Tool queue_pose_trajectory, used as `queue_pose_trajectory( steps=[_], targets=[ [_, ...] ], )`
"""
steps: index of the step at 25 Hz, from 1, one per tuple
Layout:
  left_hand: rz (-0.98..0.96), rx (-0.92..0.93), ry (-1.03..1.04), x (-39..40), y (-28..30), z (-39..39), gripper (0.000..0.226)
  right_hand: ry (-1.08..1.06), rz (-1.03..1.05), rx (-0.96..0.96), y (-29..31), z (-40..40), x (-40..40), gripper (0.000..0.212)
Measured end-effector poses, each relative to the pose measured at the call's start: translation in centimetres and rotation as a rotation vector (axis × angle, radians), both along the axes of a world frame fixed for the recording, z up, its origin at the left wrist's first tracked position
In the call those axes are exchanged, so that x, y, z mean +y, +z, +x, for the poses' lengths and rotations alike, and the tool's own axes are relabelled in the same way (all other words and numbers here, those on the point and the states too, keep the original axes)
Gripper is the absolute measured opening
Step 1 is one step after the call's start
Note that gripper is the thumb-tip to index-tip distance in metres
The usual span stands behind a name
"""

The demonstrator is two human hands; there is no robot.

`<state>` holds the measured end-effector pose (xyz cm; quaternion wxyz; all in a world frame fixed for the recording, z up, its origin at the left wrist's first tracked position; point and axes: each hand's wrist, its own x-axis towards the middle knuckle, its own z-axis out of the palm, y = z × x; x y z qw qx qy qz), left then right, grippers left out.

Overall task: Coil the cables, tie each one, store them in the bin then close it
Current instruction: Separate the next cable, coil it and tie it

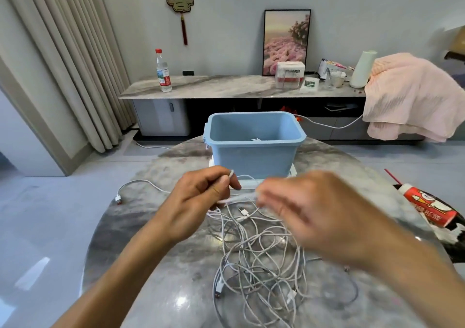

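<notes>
Our left hand (pixel 198 199) pinches a white cable (pixel 236 198); our blurred right hand (pixel 309 209) grips it too, fingers curled, above the tangle (pixel 259 259) on the counter (pixel 156 272), before the open bin (pixel 254 144).

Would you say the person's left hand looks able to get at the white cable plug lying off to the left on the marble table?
Probably yes, once freed. The left hand pinches a white cable end, but only bare grey marble table lies between it and the white cable plug.
</notes>
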<state>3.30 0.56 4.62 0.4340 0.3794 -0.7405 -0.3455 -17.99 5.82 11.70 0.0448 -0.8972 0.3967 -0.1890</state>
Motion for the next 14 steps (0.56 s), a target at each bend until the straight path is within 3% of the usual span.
queue_pose_trajectory(
  steps=[2,5,7,9,10,14],
  targets=[
    [0.201,0.134,-0.179,0.8,1.3,-0.9,0.030,-0.143,-0.204,-0.231,0.3,-3.1,-2.6,0.028],
    [0.488,0.505,-0.363,1.9,2.1,-3.2,0.025,-0.269,-0.145,-0.488,-2.8,-3.5,-4.5,0.027],
    [0.574,0.852,-0.302,1.6,1.5,-3.9,0.024,-0.298,0.001,-0.502,-6.8,-0.7,-3.7,0.020],
    [0.599,1.032,-0.123,0.8,0.5,-4.1,0.023,-0.261,0.174,-0.410,-9.3,2.6,-1.6,0.008],
    [0.544,0.989,-0.029,0.7,0.2,-4.0,0.024,-0.242,0.255,-0.389,-9.2,3.9,-0.8,0.006],
    [0.080,0.405,0.278,1.1,-0.6,-4.1,0.022,-0.264,0.411,-0.265,-5.5,4.7,0.1,0.009]
  ],
)
